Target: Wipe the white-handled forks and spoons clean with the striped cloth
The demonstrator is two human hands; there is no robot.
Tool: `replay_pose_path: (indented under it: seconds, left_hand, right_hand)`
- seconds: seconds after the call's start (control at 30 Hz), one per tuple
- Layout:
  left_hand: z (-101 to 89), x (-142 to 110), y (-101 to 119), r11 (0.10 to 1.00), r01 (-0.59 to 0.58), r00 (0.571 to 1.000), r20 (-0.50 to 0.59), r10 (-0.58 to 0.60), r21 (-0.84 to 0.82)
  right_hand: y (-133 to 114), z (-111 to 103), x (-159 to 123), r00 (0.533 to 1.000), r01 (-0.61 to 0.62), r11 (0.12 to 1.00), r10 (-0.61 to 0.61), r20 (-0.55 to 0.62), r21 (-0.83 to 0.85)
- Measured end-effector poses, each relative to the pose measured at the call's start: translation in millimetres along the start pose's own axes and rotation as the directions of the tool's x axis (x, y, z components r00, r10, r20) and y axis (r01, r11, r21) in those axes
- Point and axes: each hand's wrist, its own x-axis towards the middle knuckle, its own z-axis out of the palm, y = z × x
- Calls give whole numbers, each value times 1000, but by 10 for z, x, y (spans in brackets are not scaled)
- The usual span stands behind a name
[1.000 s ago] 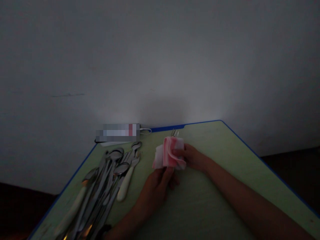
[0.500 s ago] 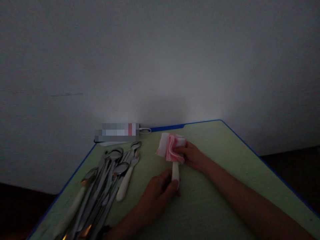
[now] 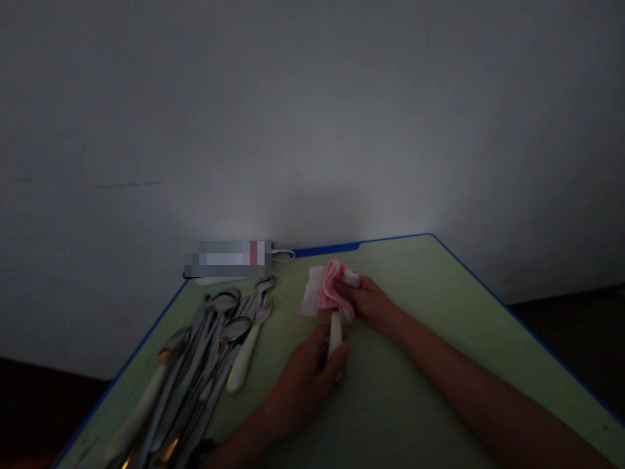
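Note:
My left hand (image 3: 312, 365) is closed around the white handle (image 3: 335, 332) of a piece of cutlery, held above the middle of the table. The far end of that utensil is hidden inside a folded pink-and-white cloth (image 3: 328, 290), so its kind does not show. My right hand (image 3: 368, 303) pinches the cloth around the covered end from the right side. To the left of my left hand lies a fork (image 3: 249, 348) with a white handle, apart from my fingers.
A pile of metal spoons and other cutlery (image 3: 200, 365) spreads along the table's left side. Behind it, a blurred-out device (image 3: 229, 259) with a white cable (image 3: 286, 254) rests near the wall (image 3: 312, 130). The green table (image 3: 439, 293) has a blue edge.
Both hands have shifted slightly, the left one up and leftward with the handle. The cloth has moved a little to the left and its folds have changed shape.

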Motion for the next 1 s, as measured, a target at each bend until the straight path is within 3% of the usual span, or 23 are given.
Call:
replay_pose_path:
  seconds: [0.17,0.5,0.87,1.0]
  left_hand:
    - [-11,-13,33,999,-26,999,30,27,-31]
    - [-11,-16,18,999,-38,999,5,38,-24]
    - [-12,-12,21,998,-43,999,23,44,-38]
    - [-16,-9,9,999,-50,999,8,50,-18]
  right_hand:
    - [11,-12,-13,999,28,995,-31,-28,-96]
    - [-34,-55,-28,996,-3,990,16,90,-142]
    - [61,-37,3,1000,11,1000,-11,28,8]
    - [29,-1,6,999,-31,988,36,-27,153]
